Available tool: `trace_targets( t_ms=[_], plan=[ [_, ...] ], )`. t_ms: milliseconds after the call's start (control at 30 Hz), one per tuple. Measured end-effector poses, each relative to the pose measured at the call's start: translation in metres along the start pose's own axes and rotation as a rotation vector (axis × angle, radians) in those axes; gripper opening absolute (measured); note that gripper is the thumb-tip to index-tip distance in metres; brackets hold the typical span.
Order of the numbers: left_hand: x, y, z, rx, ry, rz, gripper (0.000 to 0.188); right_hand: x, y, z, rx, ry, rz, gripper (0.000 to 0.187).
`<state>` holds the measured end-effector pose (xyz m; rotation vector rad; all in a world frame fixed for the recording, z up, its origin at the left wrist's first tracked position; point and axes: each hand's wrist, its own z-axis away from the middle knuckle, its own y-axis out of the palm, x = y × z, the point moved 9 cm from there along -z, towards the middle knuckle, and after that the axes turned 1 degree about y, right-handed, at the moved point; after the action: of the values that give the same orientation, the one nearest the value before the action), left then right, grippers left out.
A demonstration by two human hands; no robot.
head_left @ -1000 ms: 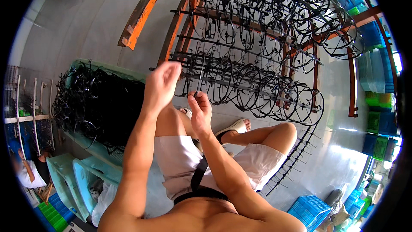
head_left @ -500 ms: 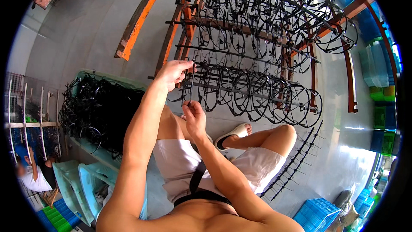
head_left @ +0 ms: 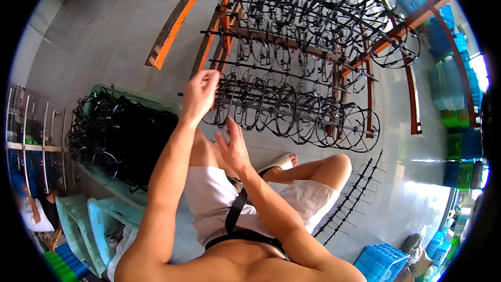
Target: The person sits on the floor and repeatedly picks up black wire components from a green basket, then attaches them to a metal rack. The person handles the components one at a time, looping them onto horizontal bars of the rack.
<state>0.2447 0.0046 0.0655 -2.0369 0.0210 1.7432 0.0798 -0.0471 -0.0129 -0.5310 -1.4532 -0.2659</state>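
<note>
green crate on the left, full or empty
Full. The green crate is heaped with tangled black wire rings that rise above its rim and spill over the near edge, beside the left hand.

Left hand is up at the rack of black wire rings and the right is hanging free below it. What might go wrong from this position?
1. The left hand reaches among protruding black rods of the orange rack; a rod tip may scrape the fingers.
2. The wire rings hang densely packed; moving one may snag neighbours and pull them off.
3. A loose spiked rod strip lies on the floor beside the bent knee; shifting the leg might catch it.
</note>
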Motion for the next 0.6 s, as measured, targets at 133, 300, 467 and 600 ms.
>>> trace_targets(
  t_ms=[133, 300, 467, 600],
  plan=[
    [0.034, -0.049, 0.007, -0.071, -0.001, -0.064, 0.023, 0.023, -0.066, 0.051, 0.589, 0.05, 0.109, 0.043],
    [0.051, -0.071, 0.011, 0.162, 0.291, -0.684, 0.038, -0.043, -0.363, 0.101, 0.114, 0.669, 0.623, 0.023],
    [0.087, -0.022, 0.009, 0.399, 0.313, -1.04, 0.039, -0.048, -0.499, 0.068, -0.498, 0.099, 1.265, 0.052],
    [0.125, -0.003, -0.005, 0.369, 0.316, -1.209, 0.02, -0.09, -0.466, 0.02, -0.301, -0.363, 1.55, 0.057]
  ],
)
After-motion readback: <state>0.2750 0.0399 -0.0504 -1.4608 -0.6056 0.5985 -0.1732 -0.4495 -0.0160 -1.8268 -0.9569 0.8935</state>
